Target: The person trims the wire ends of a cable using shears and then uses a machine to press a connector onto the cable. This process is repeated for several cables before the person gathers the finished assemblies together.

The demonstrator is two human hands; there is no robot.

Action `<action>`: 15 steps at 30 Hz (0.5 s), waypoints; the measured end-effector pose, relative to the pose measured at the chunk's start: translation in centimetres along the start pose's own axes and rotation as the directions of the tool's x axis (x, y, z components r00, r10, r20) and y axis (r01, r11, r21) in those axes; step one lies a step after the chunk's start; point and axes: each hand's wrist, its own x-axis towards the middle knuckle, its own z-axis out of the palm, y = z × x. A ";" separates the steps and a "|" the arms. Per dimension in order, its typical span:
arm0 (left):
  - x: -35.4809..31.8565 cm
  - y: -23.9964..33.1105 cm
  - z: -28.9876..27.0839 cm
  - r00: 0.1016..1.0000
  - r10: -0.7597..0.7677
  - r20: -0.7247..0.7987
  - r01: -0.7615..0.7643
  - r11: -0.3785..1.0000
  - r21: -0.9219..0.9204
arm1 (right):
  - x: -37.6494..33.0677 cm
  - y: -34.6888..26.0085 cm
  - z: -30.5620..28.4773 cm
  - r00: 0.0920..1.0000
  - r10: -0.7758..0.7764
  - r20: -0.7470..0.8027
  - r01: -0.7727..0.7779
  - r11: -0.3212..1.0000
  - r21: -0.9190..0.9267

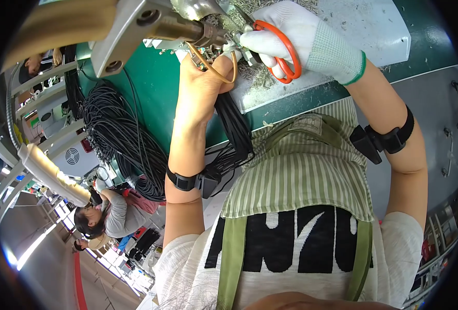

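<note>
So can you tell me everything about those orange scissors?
The scissors have bright orange loop handles that look like plastic, and short dark metal blades. The right hand, in a white knit glove with a green cuff, holds them with fingers through the loops. The blades point left toward the thin wires pinched in the bare left hand, right under a grey metal machine part. Whether the blades are open or closed is hidden. Below them lies a white tray littered with tiny cut scraps.

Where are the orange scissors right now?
In the head view, the orange scissors sit top centre, held in the gloved right hand, beside the bare left hand above the green table.
</note>
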 end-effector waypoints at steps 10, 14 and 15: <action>0.5 0.7 0.3 0.995 0.100 0.022 -0.101 0.992 0.080 | 0.3 -0.2 -0.2 1.000 0.016 0.016 -0.016 1.000 -0.001; 0.4 1.0 0.7 0.996 0.093 -0.017 -0.090 0.985 0.146 | 0.2 -0.3 -0.3 0.999 0.040 0.010 -0.040 0.999 0.015; 0.4 1.0 0.8 0.995 0.100 -0.020 -0.096 0.983 0.154 | 0.1 -0.4 -0.4 1.000 0.029 0.011 -0.029 0.999 0.014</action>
